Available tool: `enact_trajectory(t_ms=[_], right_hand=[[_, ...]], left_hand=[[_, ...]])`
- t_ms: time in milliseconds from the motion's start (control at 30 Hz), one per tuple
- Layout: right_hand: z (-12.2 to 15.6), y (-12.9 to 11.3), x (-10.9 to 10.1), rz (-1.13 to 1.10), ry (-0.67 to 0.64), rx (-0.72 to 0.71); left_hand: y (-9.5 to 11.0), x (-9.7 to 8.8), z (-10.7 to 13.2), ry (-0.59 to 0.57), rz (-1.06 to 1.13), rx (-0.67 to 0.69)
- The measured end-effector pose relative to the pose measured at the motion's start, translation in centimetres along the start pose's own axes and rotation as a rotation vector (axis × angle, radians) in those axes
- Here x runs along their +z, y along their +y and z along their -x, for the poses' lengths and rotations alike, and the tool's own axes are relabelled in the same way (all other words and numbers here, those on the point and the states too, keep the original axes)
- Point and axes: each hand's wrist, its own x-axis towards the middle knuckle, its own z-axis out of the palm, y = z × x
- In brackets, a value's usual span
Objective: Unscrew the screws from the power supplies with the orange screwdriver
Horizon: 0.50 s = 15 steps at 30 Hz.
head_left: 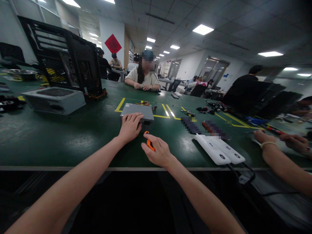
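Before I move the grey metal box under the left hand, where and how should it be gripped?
Best, probably, by its left and right walls, from above: the grey metal box lies flat with straight edges. Wires lie at its far edge, and the right hand holds an orange tool by the near face, so those sides suit less.

The table [97, 136] is showing green with yellow lines [120, 104], the right box [136, 110] grey, the tool handle [150, 145] orange, the slim devices [212, 149] white, the far sign [113, 44] red.
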Motion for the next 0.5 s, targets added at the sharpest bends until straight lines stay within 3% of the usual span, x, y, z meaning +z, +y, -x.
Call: enact_trajectory(t_ms=[200, 400, 500], right_hand=[[0.43, 0.16, 0.16, -0.009, 0.018, 0.092], [0.29, 0.0, -0.04, -0.009, -0.054, 0.025], [0.35, 0.14, 0.05, 0.001, -0.023, 0.052]], left_hand=[[0.07, -0.06, 0.02, -0.003, 0.002, -0.007], [-0.02, 0.03, 0.01, 0.001, -0.009, -0.005], [-0.06, 0.13, 0.01, 0.01, -0.016, 0.003]])
